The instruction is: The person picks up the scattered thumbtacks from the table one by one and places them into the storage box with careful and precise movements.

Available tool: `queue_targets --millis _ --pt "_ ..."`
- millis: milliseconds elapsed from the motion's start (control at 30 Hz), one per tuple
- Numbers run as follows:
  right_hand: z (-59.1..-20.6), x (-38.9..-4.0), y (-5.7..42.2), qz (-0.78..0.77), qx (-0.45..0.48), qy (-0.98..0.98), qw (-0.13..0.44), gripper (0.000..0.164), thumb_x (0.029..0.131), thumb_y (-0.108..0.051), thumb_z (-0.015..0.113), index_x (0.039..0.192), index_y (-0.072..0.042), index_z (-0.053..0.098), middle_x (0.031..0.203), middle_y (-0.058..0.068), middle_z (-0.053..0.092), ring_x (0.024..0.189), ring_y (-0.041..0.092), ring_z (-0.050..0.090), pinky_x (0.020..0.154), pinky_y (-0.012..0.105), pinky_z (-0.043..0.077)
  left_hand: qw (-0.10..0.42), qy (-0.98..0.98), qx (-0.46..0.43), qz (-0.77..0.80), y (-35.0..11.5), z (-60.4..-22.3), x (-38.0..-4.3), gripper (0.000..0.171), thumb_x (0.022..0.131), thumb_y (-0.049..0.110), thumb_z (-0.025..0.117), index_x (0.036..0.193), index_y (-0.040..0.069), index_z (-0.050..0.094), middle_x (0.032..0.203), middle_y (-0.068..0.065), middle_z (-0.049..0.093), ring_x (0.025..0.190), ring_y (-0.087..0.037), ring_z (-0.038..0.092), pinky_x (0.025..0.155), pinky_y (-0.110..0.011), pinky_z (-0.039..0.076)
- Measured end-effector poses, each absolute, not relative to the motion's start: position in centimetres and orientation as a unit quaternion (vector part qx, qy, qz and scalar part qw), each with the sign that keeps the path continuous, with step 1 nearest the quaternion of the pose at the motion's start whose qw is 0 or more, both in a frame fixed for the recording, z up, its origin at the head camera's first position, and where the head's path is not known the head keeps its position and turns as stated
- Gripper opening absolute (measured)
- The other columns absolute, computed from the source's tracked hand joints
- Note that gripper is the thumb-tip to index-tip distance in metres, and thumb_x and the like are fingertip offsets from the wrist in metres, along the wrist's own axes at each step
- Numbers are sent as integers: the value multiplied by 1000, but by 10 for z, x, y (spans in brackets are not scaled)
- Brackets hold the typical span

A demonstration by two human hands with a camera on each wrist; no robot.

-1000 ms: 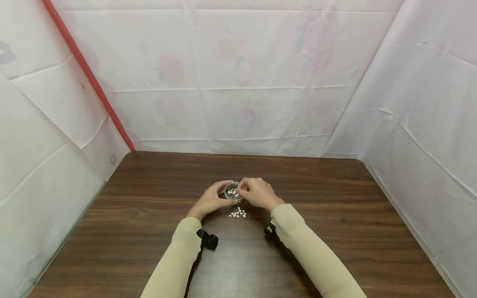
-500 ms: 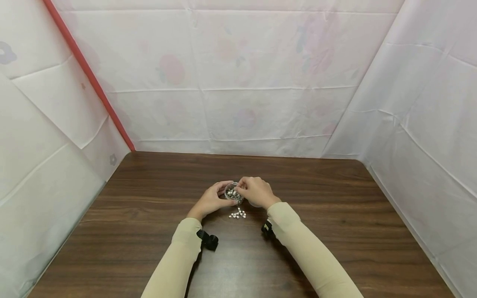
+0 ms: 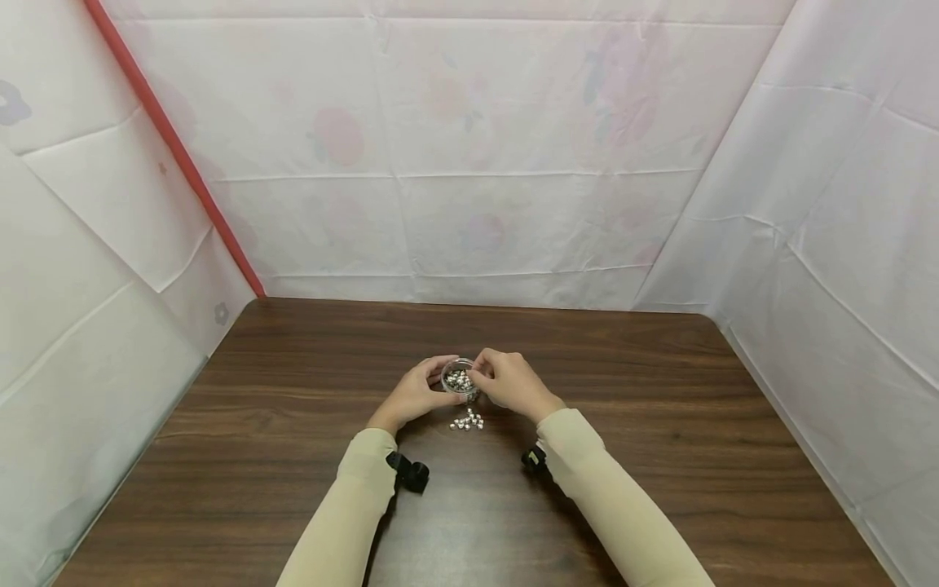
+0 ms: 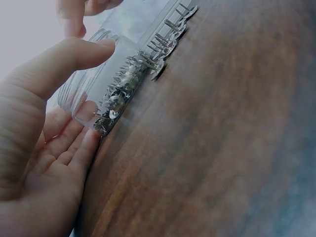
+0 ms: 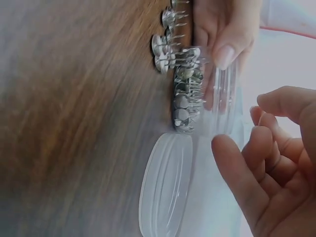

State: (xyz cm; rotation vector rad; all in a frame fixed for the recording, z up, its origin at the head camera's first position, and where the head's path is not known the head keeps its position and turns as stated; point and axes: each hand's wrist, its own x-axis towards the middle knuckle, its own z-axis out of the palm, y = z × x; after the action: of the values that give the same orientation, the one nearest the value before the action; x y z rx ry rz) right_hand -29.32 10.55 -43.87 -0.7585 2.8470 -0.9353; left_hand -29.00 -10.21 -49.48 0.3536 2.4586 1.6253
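My left hand [image 3: 414,397] grips a clear round jar [image 5: 222,101] by its side, thumb near the rim and fingers around the far wall. Silver thumbtacks [image 4: 121,89] lie in the bottom of the jar. Over the right side of its open mouth hovers my right hand [image 3: 512,381]. In the right wrist view its thumb and forefinger stand apart, the other fingers loosely bent, and I see nothing between them. A small group of loose thumbtacks [image 3: 467,421] lies on the table just in front of the jar, mostly points up.
A clear round lid [image 5: 165,187] lies on the table beside the jar, largely under the right hand in the head view. The dark wood table [image 3: 330,350] is bordered by white patterned cloth [image 3: 469,147] at the back and sides.
My right hand dipped slightly left over the jar, then drew back to the right. The left hand and jar stayed put, and the loose tacks look unchanged.
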Motion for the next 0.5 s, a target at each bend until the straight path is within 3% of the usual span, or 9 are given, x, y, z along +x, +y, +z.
queue_targets --millis 267,500 --pt "-436 -281 110 -307 -271 912 16 7 91 -25 57 89 -19 59 61 -6 56 46 6 44 42 21 39 85 826 121 544 -102 -494 -290 79 68 43 81 137 27 46 139 0 40 123 -22 41 104 -48 39" --pt "-439 -276 115 -276 -296 914 22 6 89 -23 59 84 -20 60 63 -7 57 50 4 46 46 21 42 81 831 122 536 -102 -496 -291 77 67 46 81 134 31 47 137 1 42 121 -20 43 102 -46 41"
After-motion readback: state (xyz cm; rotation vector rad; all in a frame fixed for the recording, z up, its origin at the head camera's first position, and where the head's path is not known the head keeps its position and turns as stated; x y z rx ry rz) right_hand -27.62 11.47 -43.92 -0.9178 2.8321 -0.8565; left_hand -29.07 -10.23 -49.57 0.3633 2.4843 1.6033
